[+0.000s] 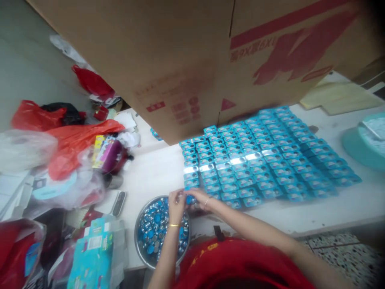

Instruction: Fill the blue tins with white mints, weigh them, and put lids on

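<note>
My left hand (177, 202) is over the right rim of a round metal bowl (137, 237), its fingers pinched together. Almost touching it, my right hand (198, 196) bends its fingers in from the right, also closed. Something small and shiny shows between the fingertips, too blurred to name. A bit of blue lies just under my right fingers. Inside the bowl are many small shiny silver and blue round pieces (157, 218). Rows of flat blue cards (237, 160), partly overlapping, cover the table beyond my right hand.
A large cardboard box (186, 72) stands behind the cards. At right sits a teal basin (355, 148). Red plastic bags (78, 144), a purple item (112, 155), a dark handheld object (119, 203) and a flattened turquoise carton (93, 253) crowd the left side.
</note>
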The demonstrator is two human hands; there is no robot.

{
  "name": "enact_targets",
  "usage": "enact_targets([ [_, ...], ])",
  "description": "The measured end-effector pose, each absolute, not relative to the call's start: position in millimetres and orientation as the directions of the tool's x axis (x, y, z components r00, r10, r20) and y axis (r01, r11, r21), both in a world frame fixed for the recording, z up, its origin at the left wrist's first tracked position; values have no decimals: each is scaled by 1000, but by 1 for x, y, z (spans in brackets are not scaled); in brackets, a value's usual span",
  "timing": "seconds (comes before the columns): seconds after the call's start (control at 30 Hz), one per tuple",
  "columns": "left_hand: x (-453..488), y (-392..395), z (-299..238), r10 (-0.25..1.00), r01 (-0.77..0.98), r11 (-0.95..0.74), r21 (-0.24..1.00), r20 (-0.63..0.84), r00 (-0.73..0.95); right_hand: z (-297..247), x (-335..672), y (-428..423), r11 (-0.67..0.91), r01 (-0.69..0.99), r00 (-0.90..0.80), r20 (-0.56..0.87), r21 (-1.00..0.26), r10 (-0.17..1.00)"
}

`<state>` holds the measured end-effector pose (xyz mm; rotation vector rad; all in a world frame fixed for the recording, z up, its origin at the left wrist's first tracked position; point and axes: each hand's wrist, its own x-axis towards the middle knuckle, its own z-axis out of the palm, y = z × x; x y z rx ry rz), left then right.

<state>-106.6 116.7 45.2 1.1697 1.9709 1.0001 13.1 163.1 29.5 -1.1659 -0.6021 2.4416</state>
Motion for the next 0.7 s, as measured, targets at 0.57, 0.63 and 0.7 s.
enact_targets([
  [0.57, -118, 259, 28, 912, 385, 387, 838, -409, -27, 13, 42, 246, -873, -127, -667, -611, -471, 427],
  [0.63, -120, 289, 22, 936, 475, 351, 807, -324, -141, 14, 44, 253, -872, -207, -660, -595, -443, 459],
  [0.7, -120, 325, 14, 934, 593, 357, 722, -278, -224, 16, 48, 261, -855, -291, -629, -588, -429, 509],
])
